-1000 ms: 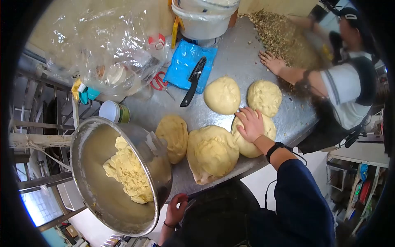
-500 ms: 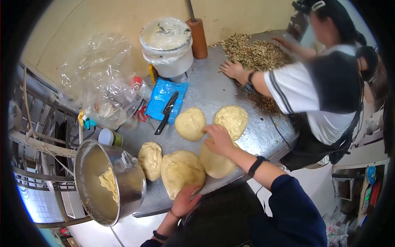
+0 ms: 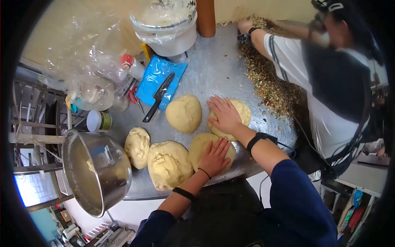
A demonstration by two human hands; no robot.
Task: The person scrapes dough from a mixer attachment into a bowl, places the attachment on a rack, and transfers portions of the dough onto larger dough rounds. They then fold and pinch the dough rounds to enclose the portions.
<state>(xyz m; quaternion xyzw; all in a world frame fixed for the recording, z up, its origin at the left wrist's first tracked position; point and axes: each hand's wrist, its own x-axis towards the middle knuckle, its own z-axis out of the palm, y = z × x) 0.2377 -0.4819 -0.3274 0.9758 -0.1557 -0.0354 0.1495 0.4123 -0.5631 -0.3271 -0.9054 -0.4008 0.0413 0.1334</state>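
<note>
On the metal tabletop [image 3: 222, 57], the left hand [image 3: 214, 157] is resting palm down over the front lump [image 3: 196, 146] of dough, its fingers stretched out and slightly parted. The right hand [image 3: 225, 115] is lying the same way across the right lump [image 3: 243, 110], just beyond, with its fingers spread; neither hand is gripping anything, and how hard each is pressing one cannot tell. To the left of the right hand, the middle lump [image 3: 184, 114] is sitting round and smooth. The big lump [image 3: 169, 164] is lying against the front lump, its top rough, and the small lump [image 3: 137, 147] is sitting close beside it. At the tabletop's left end, a steel pot [image 3: 113, 173] is turning its mouth to the left of the view, and a pale scrap [image 3: 90, 165] is showing inside. Near the pot, a small tub [image 3: 98, 121] is lying tipped over. A black knife [image 3: 163, 87] is lying on a blue bag [image 3: 158, 72], its handle reaching past the edge, while red scissors [image 3: 132, 95] are lying just beside. Behind them, a white bucket [image 3: 168, 39] is standing next to a brown cylinder [image 3: 205, 18]. Across at the right, a co-worker [image 3: 329, 82] is leaning over a chopped mix [image 3: 267, 88], one arm blurred.
</note>
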